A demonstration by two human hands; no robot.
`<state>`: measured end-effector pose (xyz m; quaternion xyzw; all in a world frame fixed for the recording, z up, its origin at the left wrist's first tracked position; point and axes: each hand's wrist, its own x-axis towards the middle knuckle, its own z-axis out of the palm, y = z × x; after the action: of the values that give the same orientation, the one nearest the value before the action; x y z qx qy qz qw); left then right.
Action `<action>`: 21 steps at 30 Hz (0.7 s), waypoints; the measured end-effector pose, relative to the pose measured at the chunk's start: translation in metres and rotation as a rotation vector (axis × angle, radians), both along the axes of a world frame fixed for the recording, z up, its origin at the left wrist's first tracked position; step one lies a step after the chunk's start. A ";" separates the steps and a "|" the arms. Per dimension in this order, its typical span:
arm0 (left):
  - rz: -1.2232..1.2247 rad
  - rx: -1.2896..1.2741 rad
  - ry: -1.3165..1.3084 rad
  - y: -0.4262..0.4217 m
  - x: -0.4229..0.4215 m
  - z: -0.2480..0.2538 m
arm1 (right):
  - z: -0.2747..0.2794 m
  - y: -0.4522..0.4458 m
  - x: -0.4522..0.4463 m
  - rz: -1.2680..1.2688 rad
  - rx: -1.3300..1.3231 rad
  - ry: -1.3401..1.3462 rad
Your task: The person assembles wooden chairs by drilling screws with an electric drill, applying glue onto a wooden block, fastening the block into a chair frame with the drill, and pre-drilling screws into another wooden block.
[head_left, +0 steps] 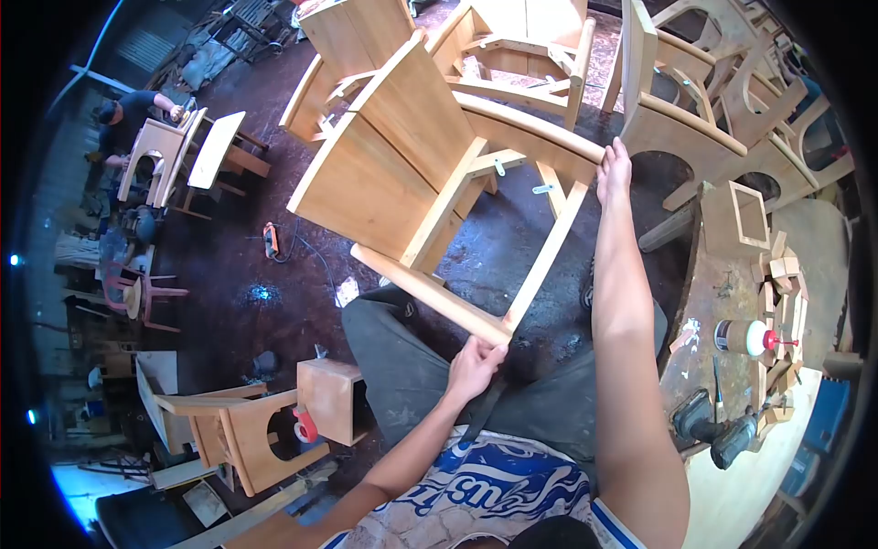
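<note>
In front of me is a wooden chair frame (384,174), tilted, with a wide panelled back and an open seat. My left hand (477,368) is closed around the front end of the nearer armrest (430,291). At the front end of the far armrest (530,128), my right hand (615,172) grips with its fingers over the wood. A bare front rail (547,258) runs between the two held corners. Small metal brackets (543,189) are fixed inside the frame.
More chair frames (521,64) stand behind and at right. A workbench (700,306) on the right holds a glue bottle (741,337), a cordless drill (700,416) and wood blocks. An orange power tool (271,240) lies on the floor. At far left, another person (137,110) works on a chair.
</note>
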<state>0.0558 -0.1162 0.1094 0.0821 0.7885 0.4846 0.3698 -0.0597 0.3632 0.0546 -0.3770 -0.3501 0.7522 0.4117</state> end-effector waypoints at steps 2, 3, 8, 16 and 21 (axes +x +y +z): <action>0.027 0.234 -0.230 0.013 0.003 -0.010 | 0.038 -0.039 0.046 0.118 -0.006 -0.061; 0.044 0.221 -0.309 0.011 -0.001 -0.013 | 0.043 -0.054 0.072 0.243 0.017 -0.150; 0.197 0.341 0.106 -0.033 -0.051 0.009 | 0.043 -0.191 0.193 0.782 0.328 -0.385; 0.765 0.561 0.902 -0.054 -0.292 0.073 | 0.075 -0.355 0.206 0.632 0.889 -0.524; 0.597 0.705 0.446 -0.013 -0.331 0.095 | 0.043 -0.362 0.189 0.477 0.985 -0.565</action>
<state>-0.2755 -0.1295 0.2047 0.0745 0.6258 0.7763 -0.0124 0.1297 0.0015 0.0978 -0.2386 -0.8268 0.4443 0.2493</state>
